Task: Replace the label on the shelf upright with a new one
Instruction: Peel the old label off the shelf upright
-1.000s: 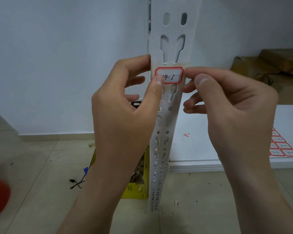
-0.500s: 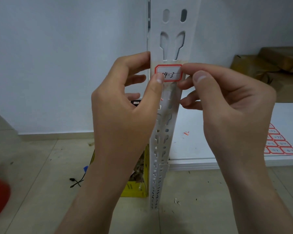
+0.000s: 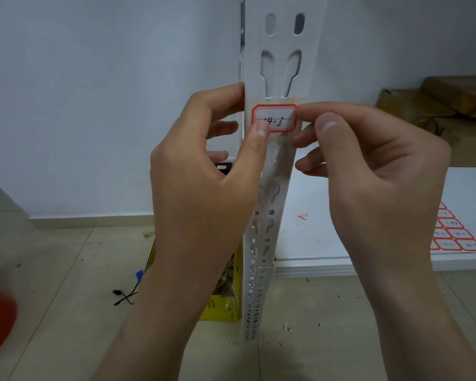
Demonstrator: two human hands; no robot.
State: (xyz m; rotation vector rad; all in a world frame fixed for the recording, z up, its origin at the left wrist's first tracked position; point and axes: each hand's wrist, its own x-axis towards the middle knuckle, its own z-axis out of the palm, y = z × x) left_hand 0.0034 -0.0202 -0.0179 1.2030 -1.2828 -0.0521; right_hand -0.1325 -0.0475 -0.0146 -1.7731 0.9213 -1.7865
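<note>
Label, white with a red border and handwriting that reads "14-3", lies on the front face of the shelf upright, just below a pair of keyhole slots and over a yellowish patch of old residue; the upright is white perforated metal and runs from the top of the view down to the tiled floor. Left hand is curled around the upright's left edge; its thumb tip presses on the label's lower left corner while its fingers reach behind the post, so the hand is closed on upright and label together. Right hand comes in from the right; its forefinger tip touches the label's right edge, the thumb sits just in front of that finger, and the other fingers are curled loosely beside the post; whether it pinches the label's edge or only presses it I cannot tell. Right of the upright, a low white shelf board carries a sheet of red-bordered labels near the right edge of view, and a small red scrap lies nearer the post; brown cardboard boxes sit further back; a yellow box stands on the floor behind the left forearm, just beside the upright's foot.
</note>
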